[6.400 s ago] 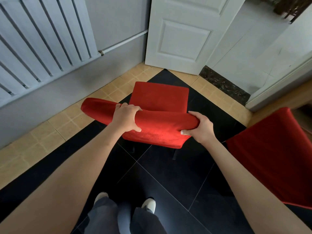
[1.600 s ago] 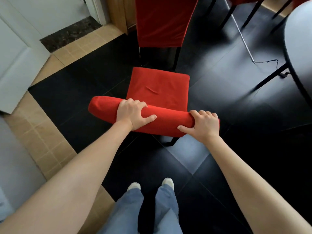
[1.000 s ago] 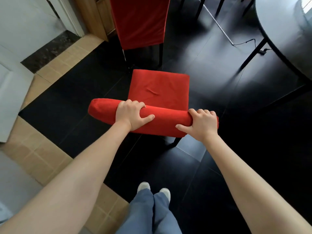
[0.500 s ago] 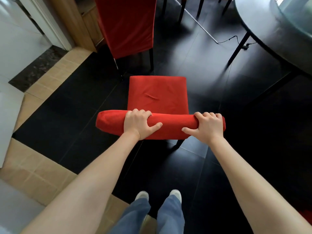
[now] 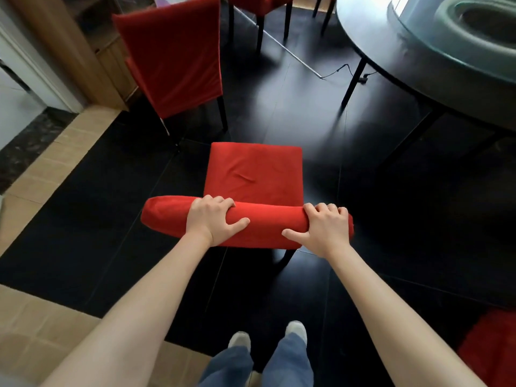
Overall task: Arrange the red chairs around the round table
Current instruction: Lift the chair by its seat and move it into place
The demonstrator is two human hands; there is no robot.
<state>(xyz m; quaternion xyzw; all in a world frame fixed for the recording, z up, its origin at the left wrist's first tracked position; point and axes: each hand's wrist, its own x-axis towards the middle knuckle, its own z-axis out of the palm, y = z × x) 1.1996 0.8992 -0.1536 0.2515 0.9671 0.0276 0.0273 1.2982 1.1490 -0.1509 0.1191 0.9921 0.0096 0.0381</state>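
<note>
In the head view, the task looked only partly done: the red fabric-covered chair with dark legs (image 5: 255, 174) that the person held stood on the black tiled floor (image 5: 83, 219), well apart from the round dark table with its glass turntable (image 5: 391, 51) at the upper right, and it had yet to be set at the table's edge. A second red-covered high-backed chair (image 5: 173, 57) stood near the wooden door frame (image 5: 69, 51) at the upper left, turned away from the table, so it probably needed placing too. Red seats with dark legs (image 5: 259, 1) showed at the top edge, near the table, and a patch of red upholstery (image 5: 491, 350) at the lower right corner; whether these were properly placed could not be told. The left hand (image 5: 212, 219) gripped the padded top of the held chair's backrest a little left of centre, fingers curled over it and thumb on the near face. The right hand (image 5: 325, 227) gripped the backrest's right end the same way. The hands were apart, the seat extending away from them.
</note>
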